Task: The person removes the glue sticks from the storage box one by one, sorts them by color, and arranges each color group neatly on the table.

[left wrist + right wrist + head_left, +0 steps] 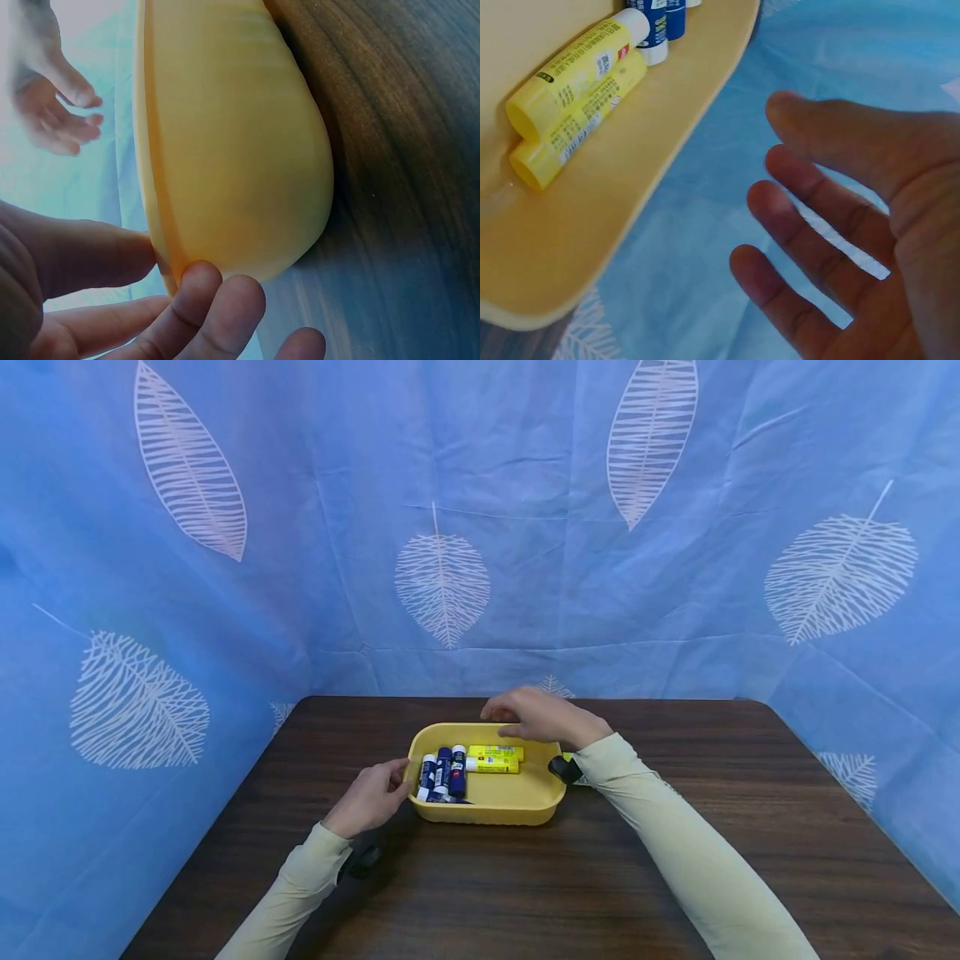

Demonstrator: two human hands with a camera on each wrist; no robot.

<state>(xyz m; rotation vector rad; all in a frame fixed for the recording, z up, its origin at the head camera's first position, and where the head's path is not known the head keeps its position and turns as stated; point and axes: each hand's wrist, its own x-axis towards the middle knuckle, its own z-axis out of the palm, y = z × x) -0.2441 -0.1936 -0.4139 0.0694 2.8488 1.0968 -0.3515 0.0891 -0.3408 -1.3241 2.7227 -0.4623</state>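
A yellow plastic basket (528,789) stands on the table in the head view. My left hand (369,795) pinches its left rim; in the left wrist view the thumb (112,255) lies at the edge and the other fingers are against the outer wall. Two yellow glue sticks (493,765) lie side by side inside the basket. To their left are several dark blue glue sticks (458,772) with white ends. My right hand (546,714) hovers over the basket's back edge, fingers relaxed and apart, holding nothing.
The basket rests on a dark wood table (480,885). A blue cloth (525,593) with white leaf prints hangs behind and at both sides. A small green-yellow object (567,757) shows just right of the basket, mostly hidden by the right wrist.
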